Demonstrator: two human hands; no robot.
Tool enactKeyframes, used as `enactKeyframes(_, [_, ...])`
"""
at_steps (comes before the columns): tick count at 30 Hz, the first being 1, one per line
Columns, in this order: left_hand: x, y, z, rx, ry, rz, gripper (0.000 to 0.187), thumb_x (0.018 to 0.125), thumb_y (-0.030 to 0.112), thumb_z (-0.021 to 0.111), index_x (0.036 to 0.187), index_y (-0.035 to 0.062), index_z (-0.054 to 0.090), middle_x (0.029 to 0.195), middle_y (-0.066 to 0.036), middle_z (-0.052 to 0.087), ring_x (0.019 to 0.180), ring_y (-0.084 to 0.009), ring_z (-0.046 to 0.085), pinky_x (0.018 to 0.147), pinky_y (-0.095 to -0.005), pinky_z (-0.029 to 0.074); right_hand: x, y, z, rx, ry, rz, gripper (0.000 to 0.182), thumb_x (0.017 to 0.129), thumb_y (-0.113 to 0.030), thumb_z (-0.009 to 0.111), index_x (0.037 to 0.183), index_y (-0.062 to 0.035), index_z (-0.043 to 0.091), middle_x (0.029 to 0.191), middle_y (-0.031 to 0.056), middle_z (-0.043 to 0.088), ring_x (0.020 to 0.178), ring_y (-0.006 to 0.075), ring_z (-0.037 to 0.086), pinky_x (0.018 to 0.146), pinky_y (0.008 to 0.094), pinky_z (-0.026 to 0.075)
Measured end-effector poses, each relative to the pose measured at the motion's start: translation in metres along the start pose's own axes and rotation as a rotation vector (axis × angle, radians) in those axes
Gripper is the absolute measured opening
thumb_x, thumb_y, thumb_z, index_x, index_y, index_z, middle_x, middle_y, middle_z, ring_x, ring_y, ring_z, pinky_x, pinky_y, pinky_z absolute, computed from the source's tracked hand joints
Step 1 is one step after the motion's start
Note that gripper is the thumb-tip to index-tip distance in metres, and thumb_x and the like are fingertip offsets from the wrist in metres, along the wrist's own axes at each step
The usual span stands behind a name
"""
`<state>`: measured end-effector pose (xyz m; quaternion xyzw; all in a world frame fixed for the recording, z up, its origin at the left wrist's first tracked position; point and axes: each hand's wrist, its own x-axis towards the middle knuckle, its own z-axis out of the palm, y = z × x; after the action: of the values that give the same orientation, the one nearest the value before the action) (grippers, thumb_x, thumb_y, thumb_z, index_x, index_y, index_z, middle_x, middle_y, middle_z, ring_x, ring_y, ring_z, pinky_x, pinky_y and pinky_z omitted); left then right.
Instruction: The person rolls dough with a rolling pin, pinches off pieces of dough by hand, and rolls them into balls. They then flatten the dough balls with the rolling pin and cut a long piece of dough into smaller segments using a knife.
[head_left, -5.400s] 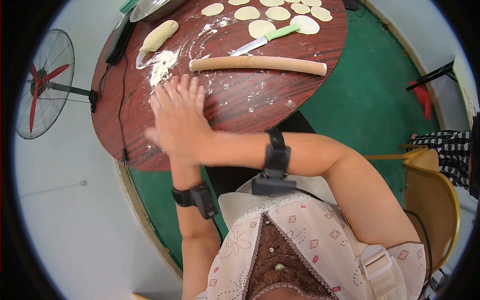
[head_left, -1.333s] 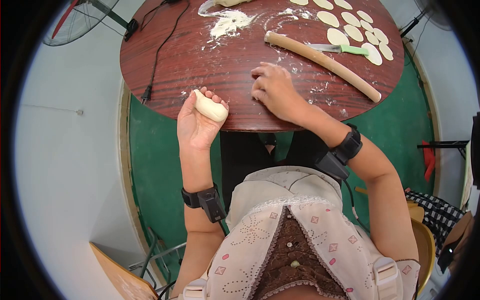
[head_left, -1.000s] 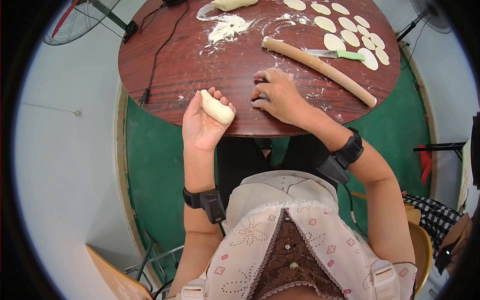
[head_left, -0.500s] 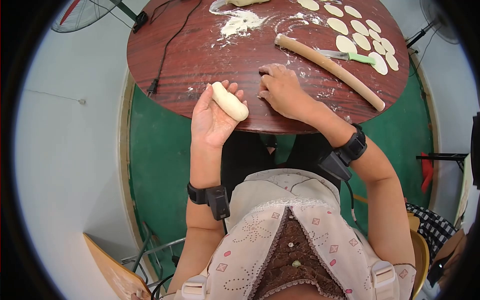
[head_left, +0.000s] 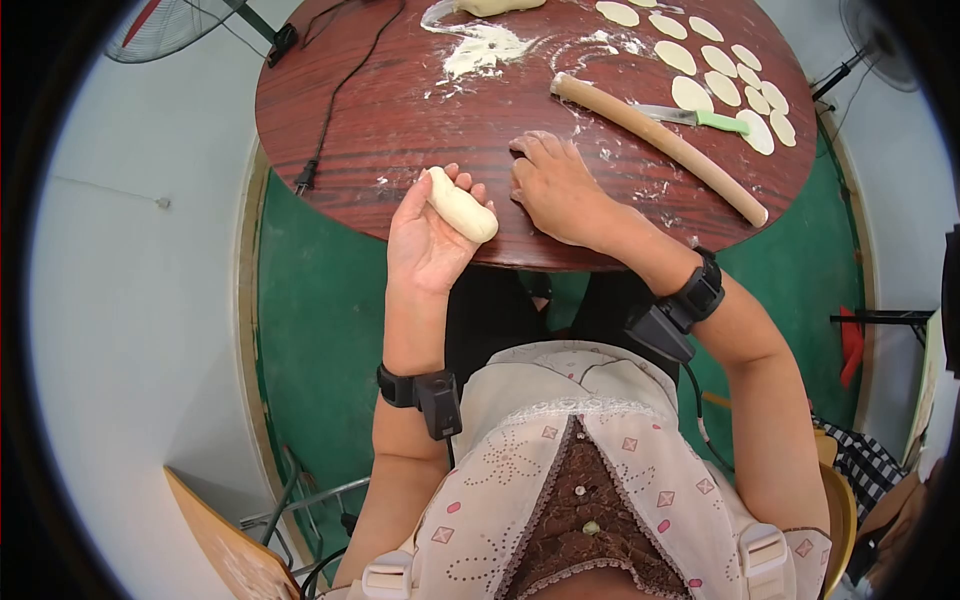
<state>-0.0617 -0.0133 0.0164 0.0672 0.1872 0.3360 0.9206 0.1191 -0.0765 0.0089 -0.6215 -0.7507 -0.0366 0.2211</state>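
Observation:
A short, thick roll of pale dough lies across the palm of my left hand, which is turned up with its fingers curled round the piece. My right hand rests palm down on the round red-brown table, to the right of the dough. Its fingers are bent and their tips are partly hidden, so I cannot see whether anything is beneath them. A long wooden rolling pin lies slanting beyond my right hand. Behind the pin is a knife with a green handle, its handle end touching a flat dough round.
Several thin dough rounds are spread at the far right. White flour and a larger dough piece are at the far edge. A black cable with a plug lies at left. Fans stand at both upper corners.
My right hand has shifted slightly left over the tabletop. My left hand still holds the dough, with almost no movement.

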Motion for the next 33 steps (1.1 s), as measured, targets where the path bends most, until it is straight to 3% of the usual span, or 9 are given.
enactKeyframes(3, [-0.001, -0.005, 0.011, 0.041, 0.087, 0.061, 0.029, 0.094, 0.029, 0.051, 0.107, 0.003, 0.052, 0.103, -0.012, 0.056, 0.099, -0.0298, 0.055, 0.088, -0.0468, 0.045, 0.002, -0.002, -0.006, 0.132, -0.026, 0.128, 0.02, 0.082, -0.016, 0.06, 0.093, 0.0013, 0.061, 0.125, 0.0226, 0.05, 0.121, 0.0377, 0.041, 0.097, 0.0478, 0.035])
enactKeyframes(9, [0.01, -0.014, 0.011, -0.03, 0.019, 0.032, 0.032, 0.098, 0.032, 0.042, 0.108, 0.0024, 0.051, 0.11, -0.014, 0.055, 0.104, -0.028, 0.055, 0.091, -0.047, 0.045, 0.022, -0.02, -0.04, 0.517, -0.016, 0.189, 0.019, 0.087, -0.018, 0.057, 0.095, -0.0005, 0.056, 0.132, 0.026, 0.042, 0.126, 0.0401, 0.036, 0.104, 0.0468, 0.03])
enactKeyframes(12, [0.01, -0.024, 0.022, -0.01, -0.045, 0.018, 0.038, 0.099, 0.033, 0.038, 0.114, 0.0001, 0.05, 0.117, -0.014, 0.055, 0.11, -0.027, 0.054, 0.099, -0.0469, 0.041, 0.022, -0.023, -0.023, 0.442, 0.093, 0.187, 0.019, 0.084, -0.02, 0.059, 0.091, -0.0026, 0.062, 0.13, 0.0247, 0.046, 0.124, 0.0396, 0.039, 0.1, 0.0485, 0.032])
enactKeyframes(15, [0.015, -0.022, 0.014, -0.117, -0.313, -0.043, 0.04, 0.1, 0.033, 0.034, 0.117, 0.0002, 0.05, 0.118, -0.015, 0.055, 0.11, -0.0254, 0.055, 0.098, -0.0436, 0.043, 0.019, -0.029, -0.021, 0.333, 0.228, 0.115, 0.017, 0.081, -0.018, 0.059, 0.089, -0.0041, 0.065, 0.129, 0.0213, 0.048, 0.124, 0.0373, 0.04, 0.097, 0.0488, 0.033])
enactKeyframes(19, [0.012, -0.017, 0.037, 0.214, -0.13, 0.208, 0.042, 0.101, 0.035, 0.032, 0.12, 0.0022, 0.049, 0.117, -0.013, 0.056, 0.107, -0.0244, 0.056, 0.096, -0.0398, 0.045, 0.005, -0.049, -0.035, 0.149, 0.277, -0.026, 0.022, 0.084, -0.02, 0.058, 0.1, -0.0058, 0.064, 0.137, 0.0182, 0.043, 0.13, 0.0347, 0.036, 0.101, 0.0499, 0.03])
enactKeyframes(24, [0.013, -0.029, 0.043, 0.322, -0.063, 0.231, 0.042, 0.101, 0.036, 0.033, 0.118, 0.0023, 0.05, 0.121, -0.014, 0.055, 0.113, -0.0255, 0.053, 0.097, -0.0391, 0.044, -0.003, -0.038, -0.037, 0.217, 0.11, -0.005, 0.032, 0.085, -0.026, 0.061, 0.111, -0.0075, 0.058, 0.144, 0.0217, 0.031, 0.134, 0.0374, 0.028, 0.105, 0.0516, 0.027])
enactKeyframes(29, [0.017, -0.023, 0.046, 0.003, -0.171, 0.135, 0.035, 0.1, 0.027, 0.035, 0.113, -0.0022, 0.05, 0.116, -0.019, 0.055, 0.111, -0.0331, 0.053, 0.102, -0.0492, 0.041, 0.002, -0.017, -0.054, 0.745, 0.193, 0.086, 0.045, 0.076, -0.021, 0.073, 0.114, -0.0087, 0.053, 0.137, 0.0208, 0.037, 0.131, 0.0374, 0.033, 0.104, 0.047, 0.031])
enactKeyframes(31, [0.028, -0.014, 0.026, -0.196, -0.23, 0.027, 0.034, 0.1, 0.025, 0.035, 0.111, -0.0031, 0.05, 0.112, -0.021, 0.056, 0.109, -0.0339, 0.054, 0.102, -0.0509, 0.041, 0.0, -0.014, -0.052, 0.781, 0.202, 0.082, 0.051, 0.072, -0.02, 0.076, 0.116, -0.0077, 0.053, 0.13, 0.0193, 0.044, 0.128, 0.0346, 0.037, 0.104, 0.0445, 0.032])
enactKeyframes(33, [0.029, -0.014, 0.023, -0.234, -0.147, 0.017, 0.036, 0.1, 0.027, 0.034, 0.107, -0.0037, 0.051, 0.106, -0.021, 0.057, 0.106, -0.0334, 0.055, 0.099, -0.0509, 0.043, -0.006, -0.013, -0.05, 0.746, 0.19, 0.055, 0.053, 0.072, -0.021, 0.075, 0.118, -0.007, 0.052, 0.13, 0.019, 0.045, 0.127, 0.0341, 0.039, 0.104, 0.0448, 0.032])
